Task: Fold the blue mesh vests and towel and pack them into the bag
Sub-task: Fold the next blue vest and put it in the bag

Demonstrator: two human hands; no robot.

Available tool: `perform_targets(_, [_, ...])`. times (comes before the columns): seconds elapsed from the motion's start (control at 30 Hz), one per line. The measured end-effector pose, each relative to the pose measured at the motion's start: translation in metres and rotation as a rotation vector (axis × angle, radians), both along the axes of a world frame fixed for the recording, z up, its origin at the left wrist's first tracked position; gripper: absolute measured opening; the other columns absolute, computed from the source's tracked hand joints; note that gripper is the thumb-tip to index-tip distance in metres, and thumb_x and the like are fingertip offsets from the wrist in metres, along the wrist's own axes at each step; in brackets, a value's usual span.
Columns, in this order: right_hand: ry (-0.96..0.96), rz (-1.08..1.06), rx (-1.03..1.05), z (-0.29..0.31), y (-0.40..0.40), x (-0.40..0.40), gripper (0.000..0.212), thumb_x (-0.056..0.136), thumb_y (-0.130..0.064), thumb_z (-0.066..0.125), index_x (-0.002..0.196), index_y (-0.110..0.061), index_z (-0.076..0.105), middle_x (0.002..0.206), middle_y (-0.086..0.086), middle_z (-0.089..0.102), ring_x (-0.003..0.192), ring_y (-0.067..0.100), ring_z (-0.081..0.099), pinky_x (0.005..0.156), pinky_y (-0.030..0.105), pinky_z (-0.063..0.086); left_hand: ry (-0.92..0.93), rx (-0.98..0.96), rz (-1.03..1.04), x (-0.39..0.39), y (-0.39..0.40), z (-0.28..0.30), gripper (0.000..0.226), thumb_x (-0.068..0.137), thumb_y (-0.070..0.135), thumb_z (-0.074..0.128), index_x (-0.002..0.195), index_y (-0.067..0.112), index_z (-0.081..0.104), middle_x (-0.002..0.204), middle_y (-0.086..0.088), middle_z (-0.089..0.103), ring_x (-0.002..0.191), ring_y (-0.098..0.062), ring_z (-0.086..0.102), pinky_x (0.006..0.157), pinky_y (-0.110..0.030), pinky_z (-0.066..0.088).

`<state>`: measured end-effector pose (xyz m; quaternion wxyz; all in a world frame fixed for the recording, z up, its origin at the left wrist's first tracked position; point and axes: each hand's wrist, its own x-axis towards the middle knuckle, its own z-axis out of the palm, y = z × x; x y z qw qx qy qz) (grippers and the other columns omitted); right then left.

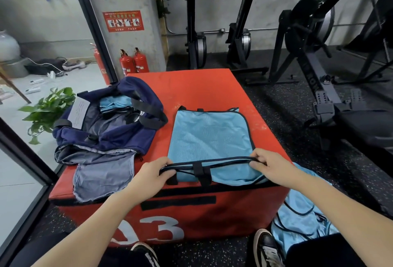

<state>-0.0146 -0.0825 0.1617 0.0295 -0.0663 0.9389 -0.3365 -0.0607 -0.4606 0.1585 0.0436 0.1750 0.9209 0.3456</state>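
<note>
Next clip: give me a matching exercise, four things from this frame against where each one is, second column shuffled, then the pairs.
Things:
1. navy bag
2. vest being folded
3. loose blue vests
4. fire extinguishers

Places:
A. floor by the pillar, beyond the box
B. left part of the red box top, open
C. floor to the right of the box
D. middle of the box top, near edge pinched by left hand and right hand

Pairs: 1-B, 2-D, 3-C, 4-A

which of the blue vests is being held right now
The light blue mesh vest spread on the red box; both hands pinch its near edge. Others sit in the bag or lie on the floor.
</note>
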Motion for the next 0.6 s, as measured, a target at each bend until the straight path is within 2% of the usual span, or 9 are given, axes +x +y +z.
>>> perform_targets(0.13, [-0.048, -0.031, -0.056, 0.001, 0.005, -0.009, 0.013, 0.095, -0.035, 0.064, 0.083, -0.035, 0.057, 0.068, 0.012, 0.06, 0.057, 0.009, 0.039, 0.061, 0.033, 0.033, -0.022, 0.007, 0.041, -0.008, 0.004, 0.01, 0.007, 0.09, 0.024, 0.069, 0.085, 0.029, 0.067, 0.074, 0.003, 0.07, 0.069, -0.01, 0.064, 0.071, -0.032, 0.051])
perform_targets(0.23, [-0.071, -0.045, -0.121, 0.005, 0.008, -0.015, 0.013, 0.093, -0.033, 0.067, 0.082, -0.029, 0.062, 0.057, -0.002, 0.051, 0.057, 0.007, 0.037, 0.063, 0.033, 0.032, -0.043, 0.031, 0.039, -0.011, 0.007, 0.018, 0.008, 0.09, 0.024, 0.069, 0.084, 0.03, 0.068, 0.072, 0.008, 0.07, 0.062, -0.002, 0.059, 0.063, -0.022, 0.048])
perform_targets(0.3, [-0.095, -0.069, -0.213, 0.013, 0.009, -0.018, 0.011, 0.091, -0.03, 0.071, 0.084, -0.023, 0.067, 0.061, -0.002, 0.055, 0.061, 0.008, 0.041, 0.067, 0.032, 0.033, -0.042, 0.035, 0.037, -0.012, 0.007, 0.026, 0.008, 0.09, 0.025, 0.069, 0.084, 0.03, 0.069, 0.067, 0.016, 0.068, 0.061, 0.003, 0.057, 0.063, -0.016, 0.044])
perform_targets(0.33, [-0.118, -0.072, -0.282, 0.019, 0.01, -0.02, 0.011, 0.09, -0.028, 0.073, 0.085, -0.018, 0.07, 0.067, 0.004, 0.062, 0.065, 0.009, 0.047, 0.07, 0.032, 0.036, -0.058, 0.054, 0.036, -0.014, 0.007, 0.03, 0.007, 0.09, 0.026, 0.069, 0.085, 0.03, 0.07, 0.067, 0.015, 0.068, 0.061, 0.003, 0.057, 0.066, -0.02, 0.046])
perform_targets(0.4, [-0.182, -0.071, -0.424, 0.029, 0.014, -0.024, 0.013, 0.086, -0.025, 0.076, 0.086, -0.012, 0.073, 0.081, 0.013, 0.072, 0.075, 0.013, 0.061, 0.08, 0.031, 0.044, -0.112, 0.146, 0.028, -0.02, 0.006, 0.039, 0.003, 0.09, 0.027, 0.07, 0.09, 0.028, 0.072, 0.076, 0.002, 0.074, 0.069, -0.008, 0.064, 0.076, -0.034, 0.051])
perform_targets(0.47, [-0.233, -0.065, -0.532, 0.036, 0.019, -0.03, 0.019, 0.08, -0.026, 0.08, 0.085, -0.009, 0.074, 0.084, 0.013, 0.073, 0.08, 0.017, 0.064, 0.083, 0.03, 0.045, -0.125, 0.218, 0.012, -0.027, 0.007, 0.046, 0.004, 0.09, 0.023, 0.07, 0.09, 0.027, 0.072, 0.08, -0.006, 0.075, 0.072, -0.013, 0.065, 0.076, -0.032, 0.049])
perform_targets(0.6, [-0.223, -0.08, -0.609, 0.036, 0.025, -0.059, 0.051, 0.062, -0.048, 0.088, 0.088, -0.006, 0.074, 0.089, 0.015, 0.071, 0.082, 0.022, 0.063, 0.081, 0.032, 0.046, -0.059, 0.181, 0.048, -0.054, 0.017, 0.049, 0.003, 0.09, 0.026, 0.07, 0.09, 0.026, 0.073, 0.074, 0.0, 0.073, 0.065, -0.008, 0.059, 0.073, -0.028, 0.047])
